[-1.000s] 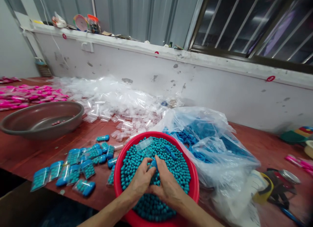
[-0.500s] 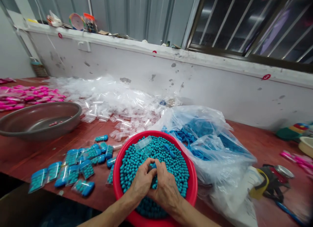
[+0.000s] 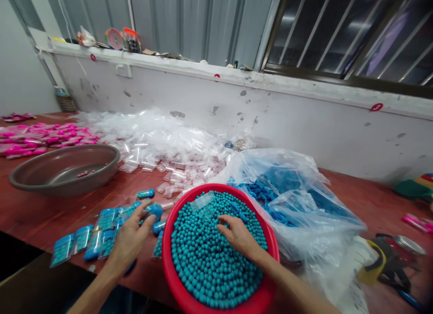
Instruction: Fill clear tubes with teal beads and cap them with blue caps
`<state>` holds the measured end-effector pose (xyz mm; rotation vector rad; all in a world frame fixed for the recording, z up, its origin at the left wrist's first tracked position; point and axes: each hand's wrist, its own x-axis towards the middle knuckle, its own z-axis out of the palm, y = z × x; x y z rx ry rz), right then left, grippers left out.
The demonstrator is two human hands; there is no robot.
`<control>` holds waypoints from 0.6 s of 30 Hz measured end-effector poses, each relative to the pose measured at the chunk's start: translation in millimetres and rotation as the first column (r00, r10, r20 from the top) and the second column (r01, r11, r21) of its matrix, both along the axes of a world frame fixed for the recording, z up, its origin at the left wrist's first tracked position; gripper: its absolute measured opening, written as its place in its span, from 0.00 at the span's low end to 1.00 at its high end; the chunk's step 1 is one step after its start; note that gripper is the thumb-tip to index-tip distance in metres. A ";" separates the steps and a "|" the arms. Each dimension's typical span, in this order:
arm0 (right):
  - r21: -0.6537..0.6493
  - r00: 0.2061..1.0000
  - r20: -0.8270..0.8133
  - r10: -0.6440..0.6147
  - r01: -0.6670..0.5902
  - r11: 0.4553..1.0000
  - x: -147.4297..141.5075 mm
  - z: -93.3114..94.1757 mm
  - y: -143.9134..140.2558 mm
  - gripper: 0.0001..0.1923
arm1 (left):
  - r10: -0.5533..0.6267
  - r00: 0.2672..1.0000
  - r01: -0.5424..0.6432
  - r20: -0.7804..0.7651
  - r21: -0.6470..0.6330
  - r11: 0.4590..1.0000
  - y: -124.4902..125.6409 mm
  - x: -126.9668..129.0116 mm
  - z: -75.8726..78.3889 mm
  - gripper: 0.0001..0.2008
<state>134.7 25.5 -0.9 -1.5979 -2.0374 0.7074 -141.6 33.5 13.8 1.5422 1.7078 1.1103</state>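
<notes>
The left hand (image 3: 130,239) is out over the table, left of the red basin (image 3: 168,264), and pinches a filled blue packet (image 3: 154,210) between thumb and fingertips, above the row of filled packets (image 3: 94,235) lying there. The right hand (image 3: 238,235) rests half-open on the teal beads (image 3: 209,264) inside the basin; whether it grips anything is not visible. An empty clear bag (image 3: 202,200) lies on the beads. The grey basin (image 3: 64,169) holds a few pink pieces. The big plastic bag (image 3: 291,192) contains blue parts.

Left hand (image 3: 130,237) covering filled packets (image 3: 101,228), scissors (image 3: 402,278) cut off at right edge, blurred
</notes>
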 end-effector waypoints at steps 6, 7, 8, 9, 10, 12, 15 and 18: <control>0.077 0.943 0.325 -0.075 0.053 0.996 -27.3 1.1 39.0 0.20 | 0.109 0.956 -0.038 -0.271 0.254 0.966 3.3 -0.4 -5.6 0.21; 0.071 0.934 0.351 -0.063 0.041 0.997 -31.7 0.6 42.0 0.20 | 0.049 0.965 0.021 -0.259 0.262 0.965 1.0 10.4 -3.7 0.19; 0.068 0.924 0.380 -0.050 0.026 0.997 -35.1 0.0 43.7 0.19 | -0.005 0.969 0.073 -0.248 0.264 0.962 -1.6 22.4 -1.6 0.17; 0.068 0.912 0.408 -0.035 0.008 0.998 -37.3 -0.8 43.9 0.17 | -0.068 0.970 0.128 -0.234 0.253 0.959 -4.2 34.8 0.5 0.16; 0.071 0.900 0.435 -0.022 -0.011 0.997 -38.1 -1.8 42.7 0.16 | -0.118 0.970 0.169 -0.213 0.239 0.956 -6.6 46.9 2.1 0.15; 0.085 0.874 0.485 0.002 -0.049 0.995 -35.7 -4.5 36.3 0.16 | -0.195 0.967 0.227 -0.166 0.203 0.952 -9.9 67.9 2.9 0.13; 0.087 0.840 0.542 0.041 -0.104 0.991 -23.4 -10.5 20.5 0.17 | -0.306 0.942 0.324 -0.138 0.140 0.935 -10.6 87.2 -2.6 0.13; 0.006 0.788 0.590 0.178 -0.225 0.974 -5.9 -14.1 3.2 0.16 | -0.353 0.932 0.360 -0.079 0.092 0.929 -9.2 91.7 -11.1 0.14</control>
